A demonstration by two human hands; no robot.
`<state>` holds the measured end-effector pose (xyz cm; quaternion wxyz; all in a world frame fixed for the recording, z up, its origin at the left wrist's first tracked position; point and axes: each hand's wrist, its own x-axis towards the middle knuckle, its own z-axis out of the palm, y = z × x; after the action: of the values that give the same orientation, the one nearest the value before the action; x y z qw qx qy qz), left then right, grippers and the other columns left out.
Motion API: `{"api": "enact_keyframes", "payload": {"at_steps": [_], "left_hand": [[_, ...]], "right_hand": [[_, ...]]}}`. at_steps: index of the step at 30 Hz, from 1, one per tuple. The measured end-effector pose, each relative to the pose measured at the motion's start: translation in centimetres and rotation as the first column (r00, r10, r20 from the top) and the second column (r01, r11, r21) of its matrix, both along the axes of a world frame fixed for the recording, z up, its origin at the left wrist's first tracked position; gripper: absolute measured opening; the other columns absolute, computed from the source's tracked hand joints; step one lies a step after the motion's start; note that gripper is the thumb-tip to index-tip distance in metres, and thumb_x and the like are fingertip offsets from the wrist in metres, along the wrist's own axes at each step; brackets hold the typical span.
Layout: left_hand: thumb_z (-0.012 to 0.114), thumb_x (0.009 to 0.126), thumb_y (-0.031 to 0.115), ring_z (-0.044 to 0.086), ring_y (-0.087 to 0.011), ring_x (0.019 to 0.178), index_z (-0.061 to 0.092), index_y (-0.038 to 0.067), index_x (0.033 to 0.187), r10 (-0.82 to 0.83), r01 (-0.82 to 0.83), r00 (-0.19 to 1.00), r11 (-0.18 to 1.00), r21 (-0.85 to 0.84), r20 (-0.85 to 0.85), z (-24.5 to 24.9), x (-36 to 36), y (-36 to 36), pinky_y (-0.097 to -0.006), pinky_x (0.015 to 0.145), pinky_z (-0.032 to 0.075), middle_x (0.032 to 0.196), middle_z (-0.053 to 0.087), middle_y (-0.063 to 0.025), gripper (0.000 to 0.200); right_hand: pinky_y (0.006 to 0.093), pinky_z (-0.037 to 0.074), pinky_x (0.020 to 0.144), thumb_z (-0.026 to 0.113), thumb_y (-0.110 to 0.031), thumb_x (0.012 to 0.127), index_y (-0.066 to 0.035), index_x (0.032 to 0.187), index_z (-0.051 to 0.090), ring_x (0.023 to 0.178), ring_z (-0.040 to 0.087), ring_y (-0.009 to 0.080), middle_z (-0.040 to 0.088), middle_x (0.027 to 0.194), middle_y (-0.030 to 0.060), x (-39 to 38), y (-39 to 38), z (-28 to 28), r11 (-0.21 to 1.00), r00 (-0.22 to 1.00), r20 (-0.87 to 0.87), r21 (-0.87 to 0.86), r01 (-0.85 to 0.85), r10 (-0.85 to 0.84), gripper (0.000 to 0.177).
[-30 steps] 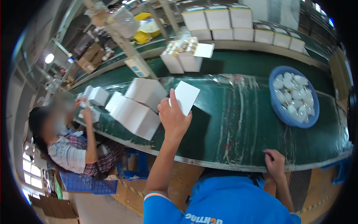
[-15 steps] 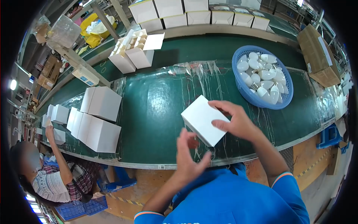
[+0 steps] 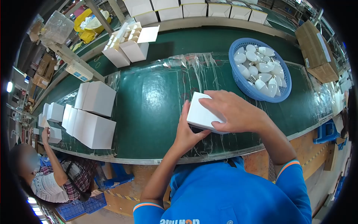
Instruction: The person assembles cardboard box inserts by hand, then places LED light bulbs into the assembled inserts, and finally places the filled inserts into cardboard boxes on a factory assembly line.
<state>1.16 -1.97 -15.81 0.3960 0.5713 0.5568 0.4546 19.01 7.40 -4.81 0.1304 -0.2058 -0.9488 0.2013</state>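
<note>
A white box point(image 3: 203, 114) sits on the green table in front of me, between both hands. My left hand point(image 3: 186, 130) grips its left and lower side, fingers along the edge and thumb beneath. Over the top and right side lies my right hand point(image 3: 236, 112), its fingers wrapped round the box. A blue basket point(image 3: 238, 80) of white light bulbs point(image 3: 265, 68) stands just beyond my right hand. Larger white boxes point(image 3: 100, 130) stand together to the left of my hands.
Open white boxes with dividers point(image 3: 134, 50) stand at the back left. A cardboard box point(image 3: 317, 52) is at the back right. White boxes point(image 3: 194, 10) line the far shelf. At the left, a co-worker point(image 3: 48, 183) sits by small white boxes point(image 3: 56, 112).
My left hand has closed onto the box's left side. My right hand has moved further over its top. The box is turned and more upright, and the whole view has shifted slightly.
</note>
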Motion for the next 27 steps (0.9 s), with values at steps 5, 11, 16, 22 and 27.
{"api": "enact_keyframes", "payload": {"at_steps": [5,11,16,22,27], "left_hand": [[0.086,0.062,0.019,0.030,-0.0396,0.136,0.005,0.000,0.150,-0.062,0.063,0.996,0.998,0.008,-0.058,-1.0,0.5,-2.8,-0.0459,0.113,0.025,0.151,0.020,-0.0249,0.120],[0.090,0.053,0.018,0.039,-0.0339,0.131,0.011,0.003,0.150,-0.183,0.195,0.966,0.980,0.049,-0.181,0.6,-3.1,0.6,-0.0427,0.111,0.031,0.148,0.029,-0.0191,0.126],[0.091,0.052,0.020,0.040,-0.0316,0.131,0.019,0.003,0.148,-0.349,0.347,0.935,0.937,0.030,0.061,0.9,-2.3,3.7,-0.0405,0.112,0.031,0.143,0.038,-0.0172,0.121],[0.093,0.051,0.026,0.043,-0.0336,0.127,0.029,0.002,0.141,-0.048,0.051,0.997,0.998,0.035,-0.063,0.4,0.0,-0.9,-0.0435,0.106,0.034,0.137,0.042,-0.0155,0.113],[0.093,0.051,0.029,0.043,-0.0371,0.125,0.026,0.001,0.142,-0.001,0.031,0.964,0.994,0.109,-0.266,0.4,-0.8,-1.7,-0.0460,0.103,0.034,0.136,0.041,-0.0181,0.116]], "right_hand": [[0.0414,0.038,0.103,0.070,-0.017,0.069,0.000,0.126,0.054,0.122,0.046,0.0369,0.047,0.136,0.0224,0.3,-0.5,1.8,0.992,0.985,0.159,0.090,-0.089,0.074,0.062],[0.0431,0.042,0.096,0.072,-0.013,0.068,-0.001,0.124,0.055,0.116,0.052,0.0373,0.050,0.132,0.0235,0.8,-1.8,1.7,0.995,0.991,0.130,0.093,-0.032,0.020,0.060],[0.0438,0.043,0.095,0.072,-0.011,0.066,-0.001,0.124,0.055,0.114,0.053,0.0382,0.050,0.133,0.0246,0.6,-1.7,2.9,0.996,0.982,0.187,0.070,-0.047,0.033,0.061],[0.0451,0.044,0.097,0.072,-0.006,0.065,0.002,0.125,0.054,0.116,0.053,0.0407,0.051,0.131,0.0275,0.7,-2.6,2.3,0.982,0.977,0.202,0.163,-0.096,0.062,0.064],[0.0453,0.052,0.085,0.071,-0.006,0.068,0.010,0.112,0.055,0.104,0.059,0.0420,0.054,0.121,0.0345,-0.4,-2.9,1.9,0.939,0.981,0.158,0.306,-0.155,0.110,0.050]]}}
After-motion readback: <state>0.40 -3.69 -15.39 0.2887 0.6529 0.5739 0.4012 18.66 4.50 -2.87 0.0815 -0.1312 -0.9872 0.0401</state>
